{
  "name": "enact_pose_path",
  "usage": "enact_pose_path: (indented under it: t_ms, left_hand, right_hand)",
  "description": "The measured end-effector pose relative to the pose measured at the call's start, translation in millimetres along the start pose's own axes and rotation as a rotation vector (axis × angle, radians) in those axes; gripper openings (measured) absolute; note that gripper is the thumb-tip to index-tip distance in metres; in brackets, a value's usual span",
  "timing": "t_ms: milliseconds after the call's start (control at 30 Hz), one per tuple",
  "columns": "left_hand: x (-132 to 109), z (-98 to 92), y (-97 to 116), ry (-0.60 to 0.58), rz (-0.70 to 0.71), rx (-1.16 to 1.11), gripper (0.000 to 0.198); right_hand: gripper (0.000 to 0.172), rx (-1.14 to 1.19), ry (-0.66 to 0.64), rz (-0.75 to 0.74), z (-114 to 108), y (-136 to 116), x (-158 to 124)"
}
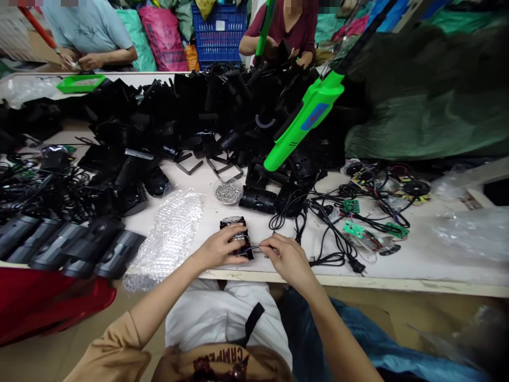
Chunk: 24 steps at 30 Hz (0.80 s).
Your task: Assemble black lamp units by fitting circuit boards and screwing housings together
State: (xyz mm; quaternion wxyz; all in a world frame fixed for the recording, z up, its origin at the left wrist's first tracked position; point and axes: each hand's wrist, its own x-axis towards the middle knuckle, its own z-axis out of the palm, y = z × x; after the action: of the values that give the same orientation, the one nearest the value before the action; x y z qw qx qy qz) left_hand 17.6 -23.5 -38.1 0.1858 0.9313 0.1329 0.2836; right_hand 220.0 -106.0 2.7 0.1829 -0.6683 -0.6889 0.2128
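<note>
A small black housing with a shiny round part point(239, 237) lies near the front edge of the white table. My left hand point(218, 247) is closed around its left side, fingers over the top and thumb along the lower edge. On its right, my right hand point(287, 259) pinches thin dark wires point(254, 248) that run out of the housing. A clear bowl of small metal screws point(228, 193) stands just behind. Black cords with a plug point(338, 257) lie to the right of my right hand.
Bubble wrap point(170, 228) and grey-black casings point(55, 246) lie to the left. Black parts point(191, 106) heap across the back. A green electric screwdriver point(304, 122) hangs above the table. Green circuit boards point(353, 229) lie right. Two people work across the table.
</note>
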Motion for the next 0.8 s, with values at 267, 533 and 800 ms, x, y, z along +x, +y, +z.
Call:
enact_pose_path:
  t_ms: [267, 533, 800]
  left_hand:
    - [0, -1.6, 9, -0.023, -0.025, -0.006, 0.023]
    - [2, 6.3, 12, 0.045, -0.060, 0.021, 0.016]
    - [0, 10.3, 14, 0.048, -0.131, -0.016, 0.013]
  right_hand:
    - [0.012, -0.146, 0.013, 0.036, -3, -11, 8]
    - [0.015, -0.346, 0.295, -0.078, 17, -33, 8]
    - [0.013, -0.132, 0.548, -0.200, 51, -34, -9]
